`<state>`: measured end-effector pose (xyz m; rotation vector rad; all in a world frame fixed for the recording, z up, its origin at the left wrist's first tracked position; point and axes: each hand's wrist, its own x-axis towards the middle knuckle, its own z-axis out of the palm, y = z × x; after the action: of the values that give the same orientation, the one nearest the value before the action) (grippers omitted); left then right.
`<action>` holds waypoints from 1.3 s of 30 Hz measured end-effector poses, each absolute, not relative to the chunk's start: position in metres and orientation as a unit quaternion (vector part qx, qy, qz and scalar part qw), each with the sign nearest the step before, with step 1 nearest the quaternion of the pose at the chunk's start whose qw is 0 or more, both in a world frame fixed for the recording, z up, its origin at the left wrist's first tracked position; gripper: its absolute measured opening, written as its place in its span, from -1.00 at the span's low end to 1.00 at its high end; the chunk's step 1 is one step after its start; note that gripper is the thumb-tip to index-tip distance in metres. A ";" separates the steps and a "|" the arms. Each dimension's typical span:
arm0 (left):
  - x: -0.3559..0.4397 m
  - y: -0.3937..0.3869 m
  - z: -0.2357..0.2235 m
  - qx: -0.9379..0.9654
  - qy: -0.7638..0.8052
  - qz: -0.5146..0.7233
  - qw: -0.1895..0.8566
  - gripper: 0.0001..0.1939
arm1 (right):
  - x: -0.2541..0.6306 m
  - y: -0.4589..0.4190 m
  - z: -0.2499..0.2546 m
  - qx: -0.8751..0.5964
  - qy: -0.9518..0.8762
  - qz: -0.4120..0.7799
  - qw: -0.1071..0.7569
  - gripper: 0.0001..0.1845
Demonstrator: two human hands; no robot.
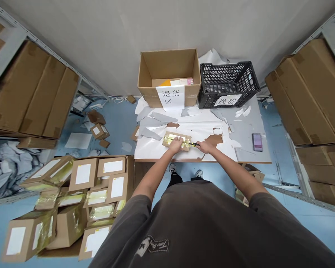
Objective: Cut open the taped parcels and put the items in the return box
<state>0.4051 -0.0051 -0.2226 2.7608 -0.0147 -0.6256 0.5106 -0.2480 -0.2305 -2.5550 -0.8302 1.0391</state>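
Observation:
A small taped cardboard parcel [173, 139] lies on the white-topped table [159, 149] near its front edge. My left hand [176, 143] rests flat on the parcel and holds it down. My right hand [205, 146] is shut on a small knife [194, 144] with a yellow and black handle. The knife's tip touches the parcel's right end.
An open cardboard box [169, 76] with a paper label and a black plastic crate [227, 83] stand at the table's back. A phone [257, 141] lies at right. Torn paper scraps litter the table. Several taped parcels [80, 197] are piled on the floor at left. Shelves with big cartons flank both sides.

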 end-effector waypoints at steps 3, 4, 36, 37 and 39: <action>0.406 -0.004 -0.226 0.964 -0.013 -0.221 0.150 -0.24 | 0.505 -0.252 -0.230 -0.878 -0.267 0.364 0.162 -0.72; 0.407 -0.004 -0.227 0.964 -0.015 -0.221 0.150 -0.23 | 0.503 -0.253 -0.230 -0.874 -0.250 0.372 0.184 -0.71; 0.411 0.007 -0.236 0.970 -0.013 -0.150 0.193 -0.26 | 0.426 -0.293 -0.255 -0.734 -0.061 0.486 0.471 -0.44; 0.416 0.008 -0.236 0.974 -0.007 -0.142 0.179 -0.28 | 0.426 -0.292 -0.255 -0.747 -0.061 0.467 0.469 -0.46; 0.424 0.011 -0.239 0.979 -0.002 -0.134 0.151 -0.26 | 0.429 -0.287 -0.255 -0.772 -0.054 0.436 0.458 -0.49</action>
<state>0.4235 0.0107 -0.2386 2.8127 -0.0046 -0.3841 0.4293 -0.2872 -0.2552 -1.9027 -0.1323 1.0752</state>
